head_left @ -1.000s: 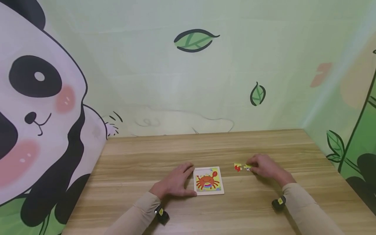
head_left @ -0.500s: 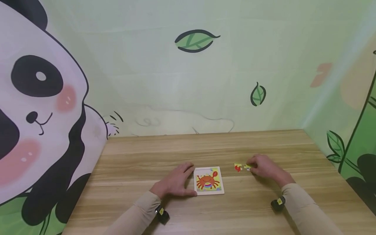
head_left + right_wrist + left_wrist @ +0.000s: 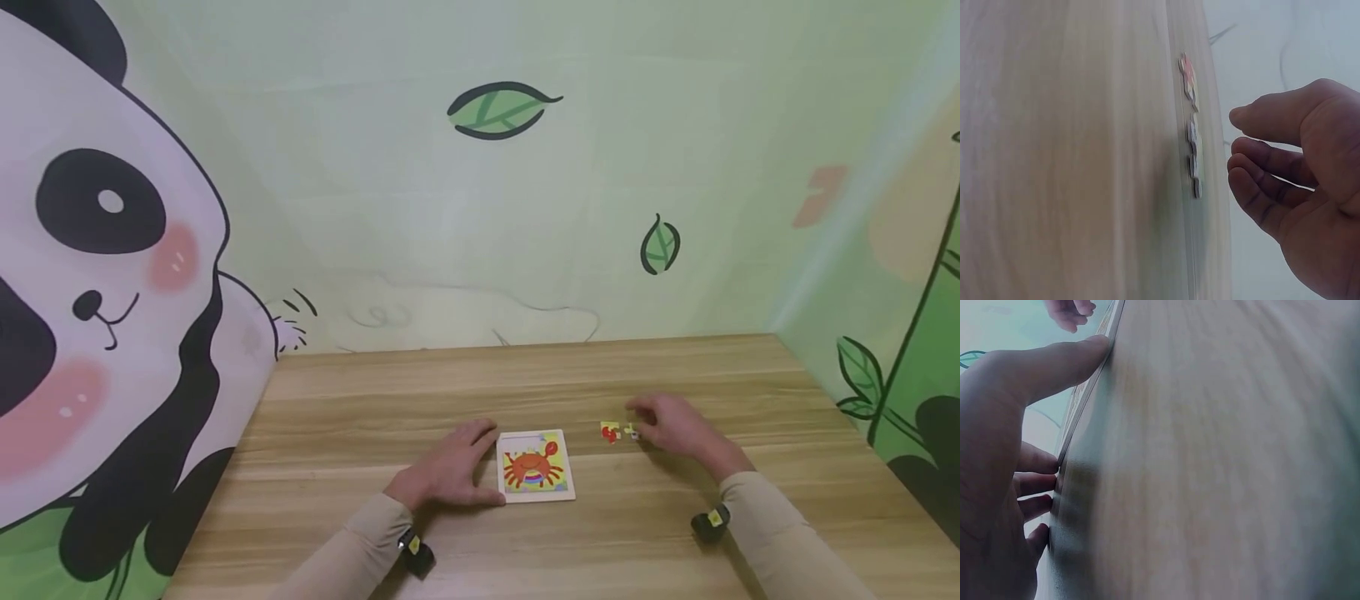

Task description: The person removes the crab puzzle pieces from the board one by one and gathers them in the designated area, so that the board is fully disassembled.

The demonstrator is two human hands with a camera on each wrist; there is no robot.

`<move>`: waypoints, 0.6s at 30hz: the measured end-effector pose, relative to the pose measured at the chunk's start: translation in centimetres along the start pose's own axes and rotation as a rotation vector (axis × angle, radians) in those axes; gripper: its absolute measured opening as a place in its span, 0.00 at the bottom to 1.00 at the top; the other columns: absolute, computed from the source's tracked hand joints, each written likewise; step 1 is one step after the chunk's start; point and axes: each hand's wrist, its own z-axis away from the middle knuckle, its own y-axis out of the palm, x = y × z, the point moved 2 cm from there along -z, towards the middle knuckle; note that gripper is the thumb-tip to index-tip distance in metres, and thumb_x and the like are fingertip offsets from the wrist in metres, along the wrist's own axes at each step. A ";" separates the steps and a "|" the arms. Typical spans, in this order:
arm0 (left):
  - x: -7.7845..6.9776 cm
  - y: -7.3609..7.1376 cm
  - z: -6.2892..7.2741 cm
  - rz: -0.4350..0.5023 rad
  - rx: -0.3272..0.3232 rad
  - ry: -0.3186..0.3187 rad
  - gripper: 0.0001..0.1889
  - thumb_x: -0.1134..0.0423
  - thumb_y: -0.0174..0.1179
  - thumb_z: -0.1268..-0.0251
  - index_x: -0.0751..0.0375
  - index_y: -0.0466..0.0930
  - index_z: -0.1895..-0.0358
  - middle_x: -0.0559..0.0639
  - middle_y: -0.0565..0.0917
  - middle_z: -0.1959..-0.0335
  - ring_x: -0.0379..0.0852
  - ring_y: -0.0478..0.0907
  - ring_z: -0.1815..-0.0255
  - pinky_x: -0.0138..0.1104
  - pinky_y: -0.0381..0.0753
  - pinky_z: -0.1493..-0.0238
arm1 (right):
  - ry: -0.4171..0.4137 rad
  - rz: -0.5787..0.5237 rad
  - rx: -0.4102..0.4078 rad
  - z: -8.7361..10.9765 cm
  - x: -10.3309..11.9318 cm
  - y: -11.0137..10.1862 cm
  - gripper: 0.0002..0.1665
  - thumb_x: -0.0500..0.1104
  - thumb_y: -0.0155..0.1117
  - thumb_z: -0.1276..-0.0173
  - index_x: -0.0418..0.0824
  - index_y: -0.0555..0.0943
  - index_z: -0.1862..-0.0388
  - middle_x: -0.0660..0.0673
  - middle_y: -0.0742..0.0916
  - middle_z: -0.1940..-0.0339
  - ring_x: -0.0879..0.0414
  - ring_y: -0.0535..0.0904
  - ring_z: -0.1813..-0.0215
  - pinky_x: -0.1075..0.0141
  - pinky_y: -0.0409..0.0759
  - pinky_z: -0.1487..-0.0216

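A square puzzle board [image 3: 536, 465] with a white frame and a red crab picture lies flat on the table. My left hand [image 3: 459, 467] rests at its left side, thumb [image 3: 1079, 365] at the near corner and fingers reaching to the far corner. To the board's right lies a yellow and red puzzle piece [image 3: 610, 432]. Just beside it a second, yellow and pale puzzle piece [image 3: 631, 432] is partly hidden by my right hand [image 3: 675, 432]. In the right wrist view both pieces lie on the wood, apart from the loosely bent fingers [image 3: 1254, 184], which hold nothing.
The wooden table [image 3: 375, 392] meets a green printed wall [image 3: 375, 208] at the back. A large panda picture [image 3: 150, 333] covers the left wall. Black wrist cameras sit under both sleeves.
My right fingers have come up slightly off the second piece, which shows more now. The left hand stays at the board; the head view has shifted slightly.
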 end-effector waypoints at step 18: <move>-0.2 -0.1 0.0 0.010 0.003 -0.002 0.56 0.27 0.59 0.48 0.64 0.56 0.25 0.59 0.58 0.25 0.55 0.56 0.24 0.47 0.58 0.24 | -0.029 -0.005 0.007 -1.1 2.4 1.0 0.16 0.38 0.68 0.40 0.33 0.83 0.53 0.45 0.86 0.64 0.56 0.79 0.62 0.58 0.82 0.59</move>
